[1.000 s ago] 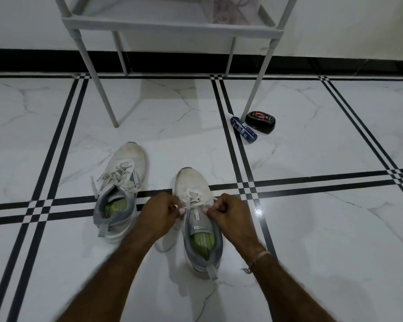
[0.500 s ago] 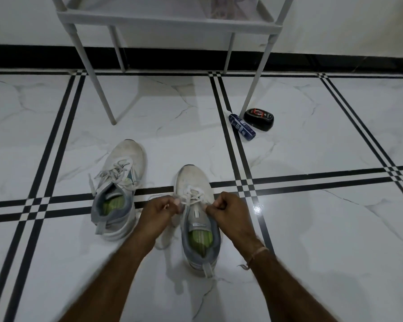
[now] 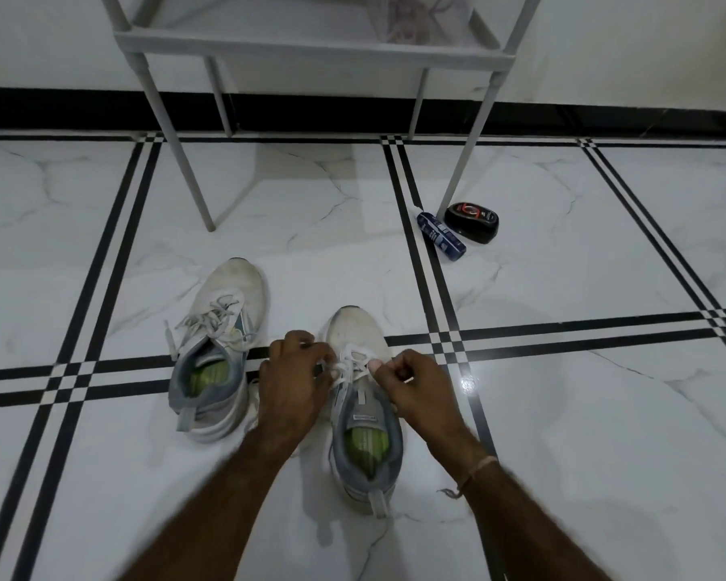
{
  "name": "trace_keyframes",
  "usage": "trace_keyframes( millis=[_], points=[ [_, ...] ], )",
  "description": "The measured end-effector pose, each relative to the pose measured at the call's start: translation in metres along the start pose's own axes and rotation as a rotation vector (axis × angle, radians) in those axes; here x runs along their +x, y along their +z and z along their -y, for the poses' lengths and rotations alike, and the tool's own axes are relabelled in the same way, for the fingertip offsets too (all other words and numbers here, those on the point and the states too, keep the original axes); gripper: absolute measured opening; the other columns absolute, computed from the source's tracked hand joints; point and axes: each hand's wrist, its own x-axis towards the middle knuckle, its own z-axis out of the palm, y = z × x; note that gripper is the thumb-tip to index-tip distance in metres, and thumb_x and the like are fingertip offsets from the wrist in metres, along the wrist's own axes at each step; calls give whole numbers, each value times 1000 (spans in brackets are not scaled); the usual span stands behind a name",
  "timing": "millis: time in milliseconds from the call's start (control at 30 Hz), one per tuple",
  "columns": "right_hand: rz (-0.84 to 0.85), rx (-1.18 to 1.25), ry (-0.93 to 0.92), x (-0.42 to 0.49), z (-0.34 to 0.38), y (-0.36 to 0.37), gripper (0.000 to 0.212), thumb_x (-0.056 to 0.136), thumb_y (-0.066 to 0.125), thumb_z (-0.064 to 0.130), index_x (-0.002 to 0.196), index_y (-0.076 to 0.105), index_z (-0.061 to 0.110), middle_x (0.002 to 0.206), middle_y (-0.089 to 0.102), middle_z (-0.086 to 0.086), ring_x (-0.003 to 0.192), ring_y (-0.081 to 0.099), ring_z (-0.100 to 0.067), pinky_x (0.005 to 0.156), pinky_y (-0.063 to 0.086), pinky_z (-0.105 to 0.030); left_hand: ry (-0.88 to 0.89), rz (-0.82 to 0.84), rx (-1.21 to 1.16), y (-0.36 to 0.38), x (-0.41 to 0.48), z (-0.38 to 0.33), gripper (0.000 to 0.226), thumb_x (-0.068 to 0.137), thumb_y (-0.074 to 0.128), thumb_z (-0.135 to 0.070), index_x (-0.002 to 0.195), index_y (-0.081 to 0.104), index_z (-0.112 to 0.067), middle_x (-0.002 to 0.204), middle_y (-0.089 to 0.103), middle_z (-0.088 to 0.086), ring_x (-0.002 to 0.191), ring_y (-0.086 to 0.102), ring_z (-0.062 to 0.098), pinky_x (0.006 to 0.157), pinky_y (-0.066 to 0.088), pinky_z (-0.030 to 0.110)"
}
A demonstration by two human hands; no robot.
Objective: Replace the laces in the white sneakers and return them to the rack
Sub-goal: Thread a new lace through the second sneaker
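I see a glossy white marble-look tiled floor (image 3: 562, 434), veined in faint grey and crossed by paired black stripes that break into small black-and-white checks where they meet. At the far side a black skirting band (image 3: 59, 109) runs under the plain white wall (image 3: 646, 44), and the pale grey metal rack (image 3: 311, 48) matches neither. The left white mesh sneaker (image 3: 231, 295) and the right white mesh sneaker (image 3: 355, 329) both show grey collars, lime-green insoles and off-white laces (image 3: 346, 369). Far right, I make out a dark blue tube with white print (image 3: 441, 236) and a black oval tin with a red-and-white label (image 3: 471, 222). The thin thread wristband (image 3: 478, 469) is tan.
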Motion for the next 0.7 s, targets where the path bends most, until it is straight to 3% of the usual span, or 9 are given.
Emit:
trace_keyframes(
  millis=[100,167,233,333,433,500,600,667,700],
  points=[
    [26,-117,-134,12,25,12,24,90,73,48,98,71,26,96,67,8,89,64,-8,81,56,-30,5,29,-195,-7,11,5,11,89,65,-20,84,63,-30,94,51,-3,85,59,20,70,49,36],
    [163,-323,-180,25,37,30,30,87,74,52,105,74,27,106,64,3,92,62,-12,80,54,-32,82,-76,-335,-11,8,3,11,88,54,-21,89,63,-27,88,55,-3,81,58,16,69,48,34],
    [270,-422,-178,32,44,42,24,88,75,45,90,76,21,94,65,-3,85,61,-16,73,50,-34,58,-185,-570,-7,-1,-1,19,91,47,-23,105,60,-22,91,62,-3,85,62,16,72,53,32],
    [285,21,-63,32,46,22,25,93,72,20,73,66,7,70,58,-9,67,56,-14,65,47,-30,-196,-270,-745,4,-12,-19,10,99,57,-27,108,54,-26,95,65,-7,91,67,19,77,58,40],
    [315,543,49,34,62,-8,18,99,65,17,82,66,11,68,56,-5,57,55,-8,55,44,-19,-138,94,-818,-2,-4,-46,13,97,65,-36,108,66,-30,100,73,-11,95,69,7,79,57,25],
    [325,768,120,44,73,-14,14,101,62,22,88,65,16,66,50,2,54,47,-7,52,37,-20,-155,170,-932,-10,5,-44,14,97,66,-32,102,73,-20,99,76,0,96,72,15,82,59,30],
    [202,1037,188,55,63,-32,16,101,59,27,89,61,18,68,45,6,58,38,-7,48,32,-18,-489,55,-1141,-6,11,-20,14,100,61,-18,94,72,-11,96,76,11,93,70,28,73,55,33],
    [129,1035,189,52,47,-47,15,102,57,27,91,61,17,70,48,5,59,40,-7,48,35,-18,-629,-143,-1033,2,6,-3,12,97,59,-24,99,68,-17,101,73,13,97,71,35,73,55,37],
    [129,977,193,49,45,-48,15,103,56,25,94,62,15,72,50,4,60,42,-7,49,35,-18,-577,-247,-918,1,4,2,15,93,57,-34,102,64,-24,105,71,12,97,71,36,75,58,44]
  ],
)
